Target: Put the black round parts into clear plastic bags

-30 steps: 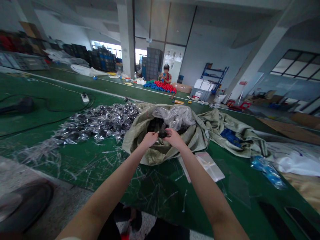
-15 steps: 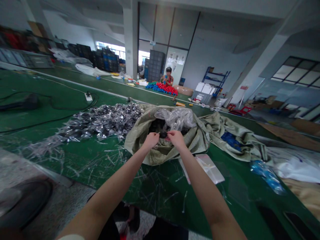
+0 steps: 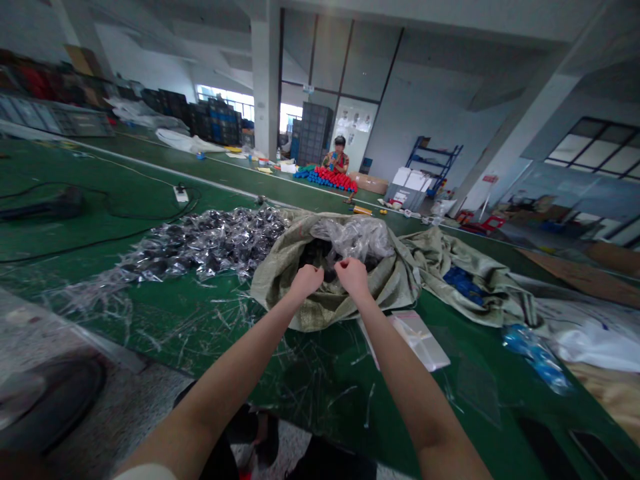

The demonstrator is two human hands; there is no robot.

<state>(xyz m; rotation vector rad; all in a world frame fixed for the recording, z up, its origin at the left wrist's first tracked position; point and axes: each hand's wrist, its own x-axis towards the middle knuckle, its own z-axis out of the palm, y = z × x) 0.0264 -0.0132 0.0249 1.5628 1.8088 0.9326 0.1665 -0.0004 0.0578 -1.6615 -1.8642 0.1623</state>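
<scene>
Both my arms reach forward over the green floor to an open grey-green woven sack [image 3: 300, 293]. My left hand [image 3: 306, 280] and my right hand [image 3: 351, 276] are closed side by side at its mouth, a small gap between them. Earlier they pinched a small black part; now the fists hide what they hold. Inside the sack lie dark parts [image 3: 320, 255] and crumpled clear plastic [image 3: 357, 239]. A stack of small clear bags [image 3: 415, 339] lies just right of my right forearm.
A heap of black parts in clear wrappers [image 3: 200, 243] spreads left of the sack, with plastic strips [image 3: 165, 327] littering the floor. A second sack with blue pieces [image 3: 463, 283] lies right. A person [image 3: 339, 155] sits far off by red and blue tubes. A power strip [image 3: 181, 195] and cables lie left.
My hands have closed into fists and moved slightly apart; the small black part seen between my fingertips before is now out of sight.
</scene>
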